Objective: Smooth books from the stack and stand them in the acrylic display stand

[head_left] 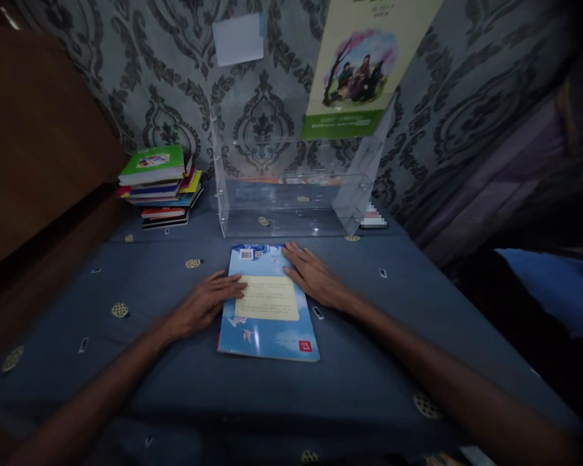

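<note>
On the blue patterned tablecloth [126,362], flat light-blue paperback book [269,304] lies long axis 12-to-6, left hand [206,304] open at its 9 o'clock edge, right hand [313,275] open at 2 o'clock, both touching, neither gripping.

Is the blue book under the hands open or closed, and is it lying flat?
Closed and flat. The blue book lies on the tablecloth with one cover up, no pages showing; left hand and right hand rest on its edges.
</note>
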{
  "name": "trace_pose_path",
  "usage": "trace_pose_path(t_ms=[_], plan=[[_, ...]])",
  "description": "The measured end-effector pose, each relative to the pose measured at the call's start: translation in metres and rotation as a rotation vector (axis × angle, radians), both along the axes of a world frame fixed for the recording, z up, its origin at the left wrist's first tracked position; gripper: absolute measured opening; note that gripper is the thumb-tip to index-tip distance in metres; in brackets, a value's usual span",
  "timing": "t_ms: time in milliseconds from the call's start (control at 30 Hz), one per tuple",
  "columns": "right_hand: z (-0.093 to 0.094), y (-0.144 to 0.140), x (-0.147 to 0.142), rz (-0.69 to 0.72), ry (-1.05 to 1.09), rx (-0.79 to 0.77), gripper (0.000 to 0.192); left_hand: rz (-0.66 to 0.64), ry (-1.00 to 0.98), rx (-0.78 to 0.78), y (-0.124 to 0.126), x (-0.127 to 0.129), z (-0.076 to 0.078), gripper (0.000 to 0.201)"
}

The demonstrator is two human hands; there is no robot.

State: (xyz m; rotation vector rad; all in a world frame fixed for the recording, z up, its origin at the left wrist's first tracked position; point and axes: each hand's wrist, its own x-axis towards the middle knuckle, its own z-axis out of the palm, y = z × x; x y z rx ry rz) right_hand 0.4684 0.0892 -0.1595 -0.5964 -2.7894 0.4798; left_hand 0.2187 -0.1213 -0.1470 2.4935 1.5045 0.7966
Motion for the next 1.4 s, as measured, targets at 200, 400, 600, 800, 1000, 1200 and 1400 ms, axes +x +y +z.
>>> trace_pose_path(t_ms=[200, 400, 600, 800, 1000, 1200, 1400], plan=[[-0.001, 0.005, 0.013, 0.015, 0.048, -0.059, 0.064, 0.016, 0.15, -0.195, -0.008, -0.002, 0.018, 0.051], [0.001, 0.007, 0.011, 0.045, 0.051, -0.063, 0.062, 0.074, 0.273, -0.343, 0.0, 0.003, 0.039, 0.047], [0.003, 0.008, 0.012, 0.041, 0.021, -0.096, 0.059, 0.145, 0.356, -0.37, 0.064, 0.025, 0.034, 0.067], [0.001, 0.011, 0.014, 0.042, 0.067, -0.137, 0.057, 0.019, 0.374, -0.301, 0.087, 0.064, 0.024, 0.062], [0.003, 0.012, 0.015, 0.075, 0.04, -0.145, 0.068, -0.202, 0.355, -0.274, 0.045, 0.091, 0.027, 0.051], [0.003, 0.007, 0.014, 0.058, 0.017, -0.104, 0.077, -0.317, 0.338, -0.262, 0.017, 0.099, 0.031, 0.045], [0.004, -0.006, 0.015, -0.018, 0.021, -0.003, 0.066, -0.271, 0.328, -0.183, 0.005, 0.103, 0.027, 0.041]])
